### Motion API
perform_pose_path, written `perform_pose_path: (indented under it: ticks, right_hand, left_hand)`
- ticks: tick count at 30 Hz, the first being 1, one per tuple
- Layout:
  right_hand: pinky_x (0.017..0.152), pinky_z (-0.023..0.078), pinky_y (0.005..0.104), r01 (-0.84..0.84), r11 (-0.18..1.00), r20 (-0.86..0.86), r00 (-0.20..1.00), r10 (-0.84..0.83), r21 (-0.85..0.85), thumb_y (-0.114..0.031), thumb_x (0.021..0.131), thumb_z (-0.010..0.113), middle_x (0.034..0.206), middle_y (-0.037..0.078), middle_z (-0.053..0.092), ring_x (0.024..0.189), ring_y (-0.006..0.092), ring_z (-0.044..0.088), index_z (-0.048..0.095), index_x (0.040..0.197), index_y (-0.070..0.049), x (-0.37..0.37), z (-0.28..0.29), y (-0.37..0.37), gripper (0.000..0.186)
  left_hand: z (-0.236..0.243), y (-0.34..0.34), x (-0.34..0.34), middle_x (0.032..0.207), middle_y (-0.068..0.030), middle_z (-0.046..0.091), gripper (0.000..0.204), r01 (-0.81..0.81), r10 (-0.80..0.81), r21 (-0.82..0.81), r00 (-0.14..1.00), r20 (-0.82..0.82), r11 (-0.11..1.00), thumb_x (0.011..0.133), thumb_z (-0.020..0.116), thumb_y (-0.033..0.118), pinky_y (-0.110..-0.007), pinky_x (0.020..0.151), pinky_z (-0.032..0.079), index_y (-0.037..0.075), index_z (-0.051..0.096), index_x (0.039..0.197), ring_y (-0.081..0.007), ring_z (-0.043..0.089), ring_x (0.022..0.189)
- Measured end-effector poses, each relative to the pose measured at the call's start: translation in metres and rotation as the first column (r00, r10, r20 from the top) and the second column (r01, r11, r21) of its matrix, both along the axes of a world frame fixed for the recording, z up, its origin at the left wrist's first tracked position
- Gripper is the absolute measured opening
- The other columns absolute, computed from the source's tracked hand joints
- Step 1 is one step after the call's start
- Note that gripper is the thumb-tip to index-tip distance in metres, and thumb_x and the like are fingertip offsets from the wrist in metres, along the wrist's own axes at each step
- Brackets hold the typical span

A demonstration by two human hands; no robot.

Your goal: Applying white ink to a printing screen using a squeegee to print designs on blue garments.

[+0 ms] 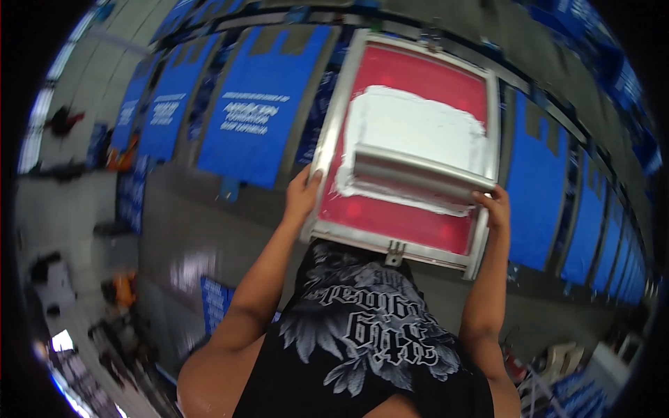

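Note:
A screen printing frame (336, 125) with silver metal rails and red mesh (425, 66) is in front of me, its near edge close to my body. A wide patch of white ink (418, 125) covers the middle of the mesh. Across the ink lies a long metal squeegee (421, 167), its right end near the right rail. My left hand (303, 196) is closed round the left rail. On the right rail my right hand (494, 207) is closed too, its fingers beside the squeegee's end; whether they touch the squeegee I cannot tell.
Blue printed bag-shaped pieces (261, 104) lie flat on grey boards in a row to the left. More blue pieces (536, 181) continue to the right. A metal bracket (395, 253) sticks out from the frame's near edge, and a clamp (432, 38) sits at its far edge.

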State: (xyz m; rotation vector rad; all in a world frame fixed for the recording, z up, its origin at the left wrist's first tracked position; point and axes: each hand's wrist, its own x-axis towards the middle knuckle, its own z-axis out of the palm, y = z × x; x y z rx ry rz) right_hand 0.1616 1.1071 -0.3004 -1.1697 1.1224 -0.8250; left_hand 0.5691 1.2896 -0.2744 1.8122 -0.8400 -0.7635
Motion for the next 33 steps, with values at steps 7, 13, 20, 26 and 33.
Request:
perform_pose_path:
  ticks: [7, 13, 20, 26, 33]
  right_hand:
    - [0.077, 0.045, 0.0289, -0.019, 1.000, -0.096, 0.995, 0.018, -0.014, -0.015, 0.067, 0.075, 0.089, 0.006, 0.066, 0.083, 0.0149, 0.060, 0.066, 0.099, 0.001, 0.002, -0.010, -0.003, 0.036]
    - [0.079, 0.044, 0.0279, -0.080, 0.995, -0.033, 0.996, 0.082, 0.064, -0.012, 0.068, 0.076, 0.089, 0.007, 0.067, 0.082, 0.0150, 0.060, 0.066, 0.100, 0.001, 0.013, -0.016, -0.005, 0.037]
    - [0.083, 0.044, 0.0295, -0.067, 0.996, 0.011, 0.998, 0.067, 0.058, -0.010, 0.067, 0.077, 0.093, 0.008, 0.066, 0.087, 0.0158, 0.059, 0.065, 0.101, 0.001, 0.008, -0.016, 0.001, 0.038]
    - [0.076, 0.045, 0.0286, -0.187, 0.982, -0.234, 0.955, 0.180, -0.008, -0.014, 0.070, 0.073, 0.090, 0.006, 0.065, 0.081, 0.0131, 0.058, 0.064, 0.099, 0.001, 0.010, -0.012, -0.003, 0.034]
    - [0.073, 0.046, 0.0306, -0.532, 0.843, -0.537, 0.735, 0.414, -0.079, -0.009, 0.069, 0.069, 0.086, 0.007, 0.064, 0.078, 0.0187, 0.057, 0.061, 0.094, 0.001, -0.008, 0.016, 0.000, 0.028]
  left_hand:
    - [-0.020, -0.004, 0.002, 0.118, -0.0172, 0.060, 0.046, -0.028, 0.003, 0.128, 0.980, 0.197, 0.991, 0.088, 0.062, 0.026, -0.031, 0.093, 0.042, -0.001, 0.053, 0.124, -0.0219, 0.058, 0.106]
    - [-0.011, -0.010, 0.008, 0.110, -0.0123, 0.063, 0.048, -0.055, 0.050, 0.136, 0.998, 0.039, 0.989, 0.091, 0.058, 0.033, -0.025, 0.086, 0.043, 0.000, 0.052, 0.125, -0.0129, 0.057, 0.098]
    - [-0.026, -0.013, 0.008, 0.110, -0.0124, 0.063, 0.048, -0.026, 0.026, 0.099, 1.000, 0.008, 0.995, 0.091, 0.057, 0.032, -0.027, 0.087, 0.043, -0.001, 0.051, 0.126, -0.0145, 0.057, 0.100]
    - [-0.023, 0.004, 0.021, 0.126, -0.0217, 0.051, 0.059, -0.047, -0.074, 0.251, 0.889, 0.452, 0.967, 0.088, 0.059, 0.041, -0.037, 0.099, 0.038, 0.001, 0.047, 0.130, -0.0330, 0.049, 0.118]
    - [-0.001, 0.132, -0.010, 0.089, -0.0145, 0.064, 0.036, -0.206, 0.128, 0.238, 0.943, 0.308, 0.949, 0.084, 0.063, 0.031, -0.034, 0.070, 0.049, 0.003, 0.061, 0.108, -0.0237, 0.062, 0.077]
